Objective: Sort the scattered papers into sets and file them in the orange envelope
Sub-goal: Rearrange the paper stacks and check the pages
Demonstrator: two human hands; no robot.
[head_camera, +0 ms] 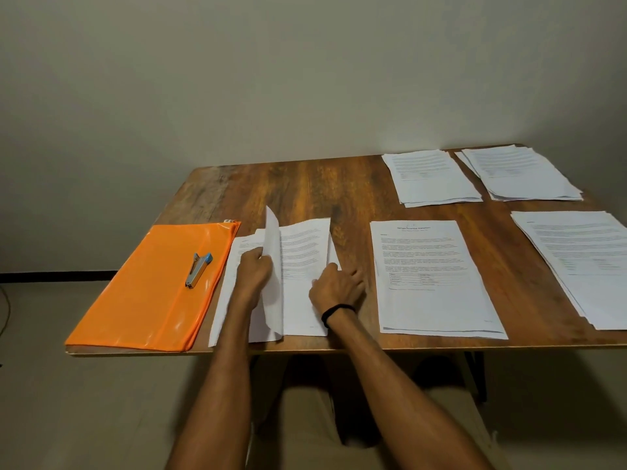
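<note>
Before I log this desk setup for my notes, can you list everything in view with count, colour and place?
table: one, brown wood grain, against a plain wall.
orange envelope: one, flat at the table's near left corner.
stapler: one, grey with a blue end, lying on the envelope.
paper piles: five, white printed sheets; one being handled beside the envelope, one near centre, one near right, two at the far right edge.
wristband: one, black, right wrist.
left hand: lifting a sheet.
right hand: resting on the same pile.
</note>
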